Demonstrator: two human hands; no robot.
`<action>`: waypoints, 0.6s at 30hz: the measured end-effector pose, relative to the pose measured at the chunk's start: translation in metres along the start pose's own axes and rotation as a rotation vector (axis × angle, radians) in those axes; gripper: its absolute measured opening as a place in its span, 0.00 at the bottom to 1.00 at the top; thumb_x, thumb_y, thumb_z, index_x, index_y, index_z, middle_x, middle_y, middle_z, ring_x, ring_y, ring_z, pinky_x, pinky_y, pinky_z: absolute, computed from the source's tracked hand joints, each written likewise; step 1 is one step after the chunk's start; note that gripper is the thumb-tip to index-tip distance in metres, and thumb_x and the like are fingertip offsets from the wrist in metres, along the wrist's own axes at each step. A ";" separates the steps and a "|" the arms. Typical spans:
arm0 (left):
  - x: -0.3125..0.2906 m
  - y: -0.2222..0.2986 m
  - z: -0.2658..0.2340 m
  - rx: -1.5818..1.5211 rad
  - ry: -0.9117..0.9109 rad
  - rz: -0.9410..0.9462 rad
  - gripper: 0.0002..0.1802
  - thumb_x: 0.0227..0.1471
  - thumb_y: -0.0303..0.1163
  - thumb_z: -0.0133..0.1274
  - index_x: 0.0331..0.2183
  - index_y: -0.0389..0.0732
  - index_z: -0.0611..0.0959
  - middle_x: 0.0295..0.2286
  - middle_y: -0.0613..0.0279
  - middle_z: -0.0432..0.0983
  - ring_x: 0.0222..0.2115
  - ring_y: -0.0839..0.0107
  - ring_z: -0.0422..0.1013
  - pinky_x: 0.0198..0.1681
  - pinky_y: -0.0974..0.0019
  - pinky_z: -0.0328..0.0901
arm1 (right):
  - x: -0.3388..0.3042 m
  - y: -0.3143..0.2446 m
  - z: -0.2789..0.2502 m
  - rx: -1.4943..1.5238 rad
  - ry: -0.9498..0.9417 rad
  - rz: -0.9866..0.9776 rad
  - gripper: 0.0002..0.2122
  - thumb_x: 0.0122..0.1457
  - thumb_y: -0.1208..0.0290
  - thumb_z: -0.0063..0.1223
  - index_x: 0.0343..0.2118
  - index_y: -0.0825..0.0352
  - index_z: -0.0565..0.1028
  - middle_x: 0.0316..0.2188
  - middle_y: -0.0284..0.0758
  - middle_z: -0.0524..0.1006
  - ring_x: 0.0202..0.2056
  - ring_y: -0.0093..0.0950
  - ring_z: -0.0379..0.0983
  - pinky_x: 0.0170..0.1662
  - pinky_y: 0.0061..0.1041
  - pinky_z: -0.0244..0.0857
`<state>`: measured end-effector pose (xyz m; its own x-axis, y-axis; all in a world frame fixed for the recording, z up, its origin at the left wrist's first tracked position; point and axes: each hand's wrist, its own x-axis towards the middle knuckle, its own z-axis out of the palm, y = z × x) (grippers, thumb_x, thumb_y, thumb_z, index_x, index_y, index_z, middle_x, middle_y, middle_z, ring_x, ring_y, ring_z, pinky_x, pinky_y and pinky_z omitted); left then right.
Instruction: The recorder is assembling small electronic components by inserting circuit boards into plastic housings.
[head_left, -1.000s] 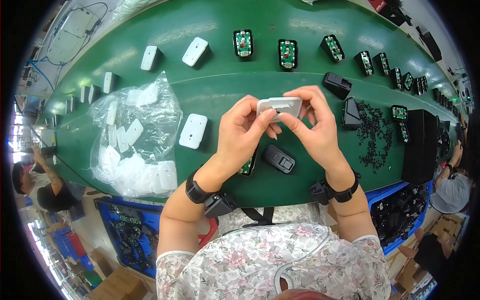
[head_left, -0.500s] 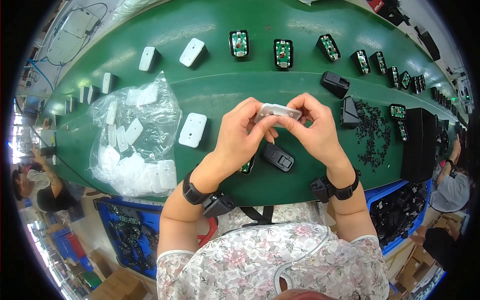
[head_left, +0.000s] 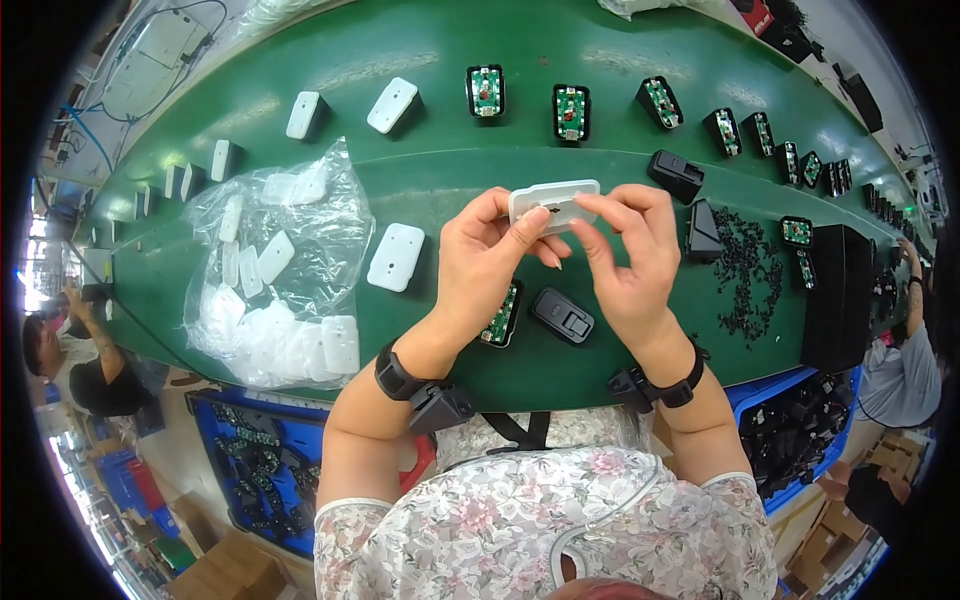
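A white plastic cover (head_left: 528, 197), with rounded corners and a small dark hole, is held tilted above the bench. My left hand (head_left: 483, 255) pinches it, thumb across its face and fingers behind. At its right end my right hand (head_left: 640, 250) has its fingertips on the face, with the thumb by the lower edge. Below the hands lies a black plastic casing (head_left: 563, 316) with a latch-like piece. Beside it, partly hidden by my left hand, is an open black casing with a green circuit board (head_left: 502, 318). Another white cover (head_left: 396, 256) lies to the left.
A clear plastic bag (head_left: 345, 210) with many white covers spreads on the left. Small black parts (head_left: 748, 270) are heaped right, near a black box (head_left: 840, 295). Casings with circuit boards (head_left: 486, 92) line the far side. Blue crates (head_left: 225, 440) stand below the edge; other people are at both sides.
The white cover has tipped up so more of its face shows. My right hand has shifted its grip, its thumb coming off the face. The circuit board near my left wrist is more exposed.
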<state>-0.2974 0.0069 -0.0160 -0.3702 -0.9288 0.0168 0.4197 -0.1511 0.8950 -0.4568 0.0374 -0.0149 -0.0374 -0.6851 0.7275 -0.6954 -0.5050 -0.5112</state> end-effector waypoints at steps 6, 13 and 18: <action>-0.006 -0.002 0.008 -0.039 0.054 0.054 0.06 0.57 0.26 0.51 0.32 0.33 0.74 0.29 0.54 0.77 0.28 0.70 0.76 0.32 0.70 0.71 | -0.002 -0.009 0.008 -0.039 0.118 0.039 0.12 0.43 0.77 0.65 0.33 0.64 0.77 0.28 0.34 0.71 0.27 0.30 0.69 0.26 0.26 0.63; -0.010 -0.012 0.011 -0.006 0.115 0.169 0.04 0.56 0.25 0.52 0.32 0.34 0.75 0.30 0.61 0.74 0.28 0.74 0.74 0.35 0.72 0.70 | -0.006 -0.013 0.015 0.013 0.071 -0.036 0.08 0.50 0.80 0.61 0.34 0.68 0.75 0.30 0.35 0.71 0.26 0.24 0.67 0.24 0.19 0.60; -0.010 -0.014 0.012 -0.010 0.103 0.201 0.03 0.55 0.23 0.52 0.31 0.33 0.75 0.32 0.62 0.71 0.30 0.73 0.73 0.35 0.71 0.69 | -0.008 -0.017 0.017 0.293 0.048 0.239 0.07 0.52 0.81 0.58 0.33 0.70 0.73 0.31 0.33 0.70 0.25 0.20 0.66 0.26 0.17 0.61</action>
<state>-0.3101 0.0221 -0.0236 -0.1923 -0.9700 0.1485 0.4846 0.0378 0.8739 -0.4323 0.0430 -0.0197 -0.2120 -0.7797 0.5892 -0.4290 -0.4674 -0.7729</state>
